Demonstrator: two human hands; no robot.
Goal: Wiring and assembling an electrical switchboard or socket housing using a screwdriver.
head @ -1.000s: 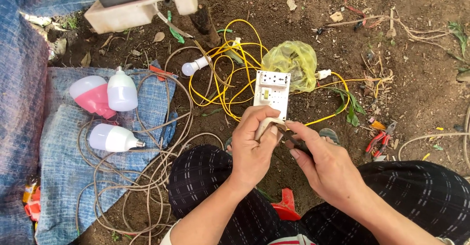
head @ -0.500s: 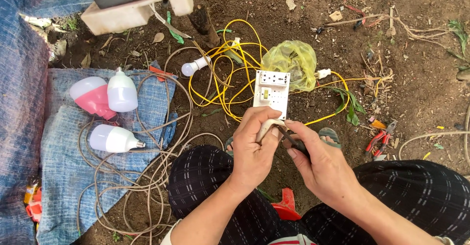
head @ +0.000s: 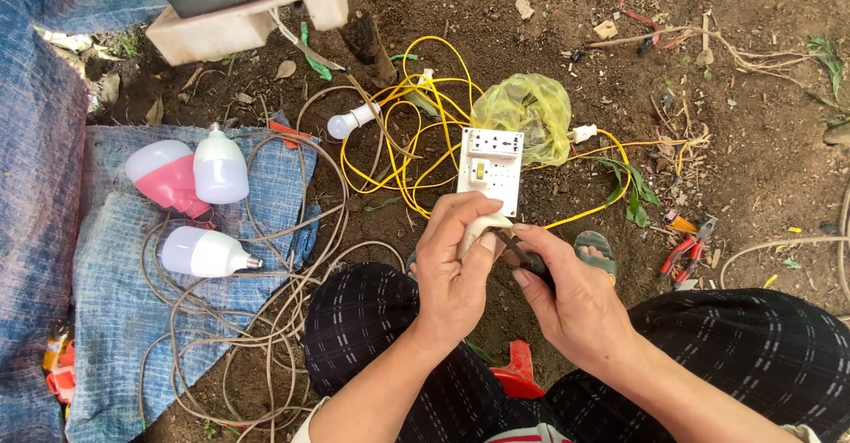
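Note:
My left hand (head: 456,270) grips the lower end of a white switch-and-socket board (head: 490,167) held upright over the dirt. My right hand (head: 571,297) holds a small dark tool (head: 513,248) whose tip touches the board's bottom edge, next to my left thumb. What kind of tool it is stays hidden by the fingers. Yellow wire (head: 403,138) loops on the ground behind the board. Both forearms rest above my knees in dark checked trousers (head: 753,354).
Three large bulbs (head: 208,253) and beige cable coils (head: 266,319) lie on a blue cloth (head: 115,319) at left. A small bulb in a holder (head: 350,122), a yellow plastic bag (head: 527,111), red pliers (head: 686,250) and a white box (head: 239,5) lie around.
Hardly anything differs: both hands stay at the board's lower edge, with only a slight shift of the fingers and the tool.

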